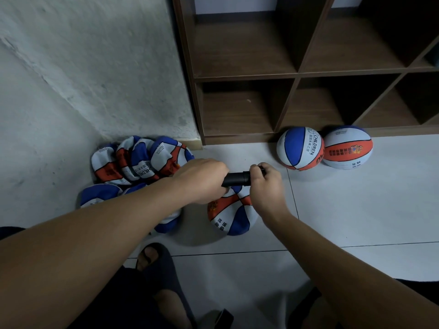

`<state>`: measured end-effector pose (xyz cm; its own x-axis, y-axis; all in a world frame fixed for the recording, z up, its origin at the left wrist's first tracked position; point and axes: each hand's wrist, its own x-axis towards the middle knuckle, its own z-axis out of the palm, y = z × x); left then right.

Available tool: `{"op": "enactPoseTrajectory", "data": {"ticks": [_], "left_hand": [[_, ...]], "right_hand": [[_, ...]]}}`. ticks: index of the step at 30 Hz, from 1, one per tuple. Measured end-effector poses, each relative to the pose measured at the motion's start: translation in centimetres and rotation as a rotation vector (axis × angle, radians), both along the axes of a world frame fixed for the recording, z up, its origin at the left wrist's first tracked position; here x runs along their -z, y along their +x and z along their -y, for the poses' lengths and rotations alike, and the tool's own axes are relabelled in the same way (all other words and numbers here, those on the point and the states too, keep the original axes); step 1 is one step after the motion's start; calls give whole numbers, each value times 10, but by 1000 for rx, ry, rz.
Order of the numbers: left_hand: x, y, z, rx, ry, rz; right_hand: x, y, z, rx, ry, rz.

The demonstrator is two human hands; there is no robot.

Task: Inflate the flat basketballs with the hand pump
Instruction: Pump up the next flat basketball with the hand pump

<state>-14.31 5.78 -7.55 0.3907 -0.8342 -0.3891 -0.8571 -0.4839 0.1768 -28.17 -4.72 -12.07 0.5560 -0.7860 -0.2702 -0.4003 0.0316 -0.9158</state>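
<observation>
I see a rough white wall on the left, brown cubby shelves beside it, and pale floor tiles below.

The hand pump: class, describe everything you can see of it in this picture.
The hand pump shows as a short, matte black cylinder, probably plastic, lying nearly level above a partly flat basketball on the floor. The left hand grips one end and the right hand the other, hiding both ends. No needle or hose is visible.

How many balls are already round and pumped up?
2. One blue-and-white ball and one orange-and-white ball sit touching on the floor by the shelf. None seems hidden.
</observation>
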Motion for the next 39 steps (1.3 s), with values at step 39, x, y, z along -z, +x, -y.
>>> {"op": "enactPoseTrajectory", "data": {"ticks": [39], "left_hand": [[15, 14, -8, -107, 62, -200]], "right_hand": [[1, -10, 20, -118, -105, -82]]}}
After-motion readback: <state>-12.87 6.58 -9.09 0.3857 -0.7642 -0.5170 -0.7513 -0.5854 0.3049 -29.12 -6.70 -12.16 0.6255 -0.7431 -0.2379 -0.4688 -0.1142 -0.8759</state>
